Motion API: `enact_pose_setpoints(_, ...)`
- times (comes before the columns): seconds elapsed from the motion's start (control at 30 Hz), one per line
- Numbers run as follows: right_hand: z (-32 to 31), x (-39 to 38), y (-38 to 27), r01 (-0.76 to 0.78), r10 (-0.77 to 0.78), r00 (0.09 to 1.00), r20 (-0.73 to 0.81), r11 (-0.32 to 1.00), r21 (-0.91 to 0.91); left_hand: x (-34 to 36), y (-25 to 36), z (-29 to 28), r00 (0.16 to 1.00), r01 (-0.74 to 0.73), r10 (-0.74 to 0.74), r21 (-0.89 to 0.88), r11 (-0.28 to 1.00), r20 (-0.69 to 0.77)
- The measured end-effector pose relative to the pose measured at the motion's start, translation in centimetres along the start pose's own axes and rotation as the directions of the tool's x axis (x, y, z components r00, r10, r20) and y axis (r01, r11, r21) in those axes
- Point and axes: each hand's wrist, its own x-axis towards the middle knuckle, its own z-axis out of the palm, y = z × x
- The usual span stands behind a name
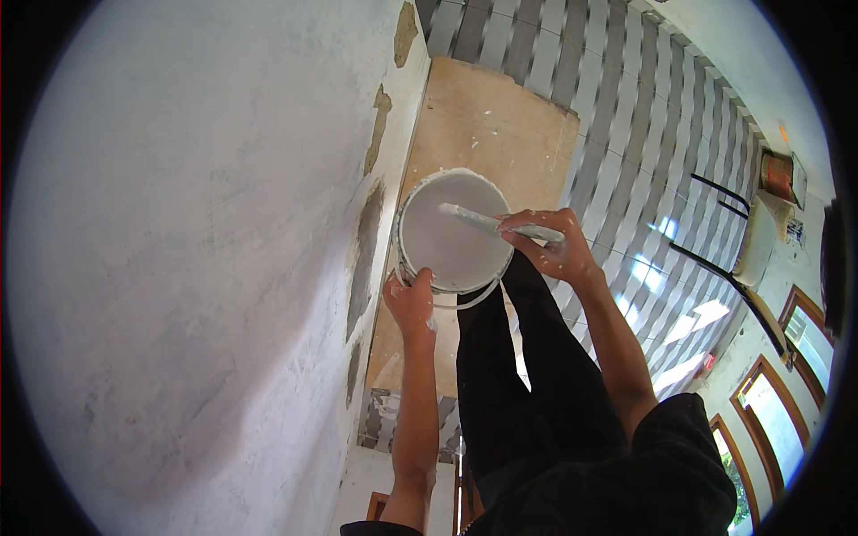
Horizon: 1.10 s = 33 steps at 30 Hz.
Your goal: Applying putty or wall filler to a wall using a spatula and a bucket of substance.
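Observation:
A round white bucket holds pale, whitish paint. My left hand grips the bucket's near-left rim, its thumb over the edge. My right hand is closed round the handle of a paintbrush. The brush slants across the bucket's opening, its whitened tip over the paint; whether the tip touches the paint I cannot tell. White smears mark both hands. The bucket's carrying handle hangs down along its near side.
On the left rises a whitish wall with bare patches along its lower edge. Below the bucket is a tan, white-spotted board. Striped tiles cover the floor to the right, where a chair stands beyond. My black-clad legs are close behind the bucket.

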Motion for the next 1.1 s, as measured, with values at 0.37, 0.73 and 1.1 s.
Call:
enact_pose_setpoints(0.37,-1.3,1.5,0.6,-0.054,0.048,0.995,-0.085,0.995,-0.081,0.7,1.4,0.4,0.989,-0.140,0.146,0.158,0.977,-0.026)
enact_pose_setpoints(0.73,-3.4,2.7,1.5,-0.187,0.370,0.910,-0.188,0.770,0.610,2.6,2.6,1.2,0.999,0.042,-0.043,-0.092,0.995,-0.009)
enact_pose_setpoints(1.1,-5.2,9.9,-0.4,-0.037,0.238,0.945,-0.227,0.762,0.646,8.3,7.1,6.8,0.999,-0.024,0.039,-0.325,0.945,0.038)
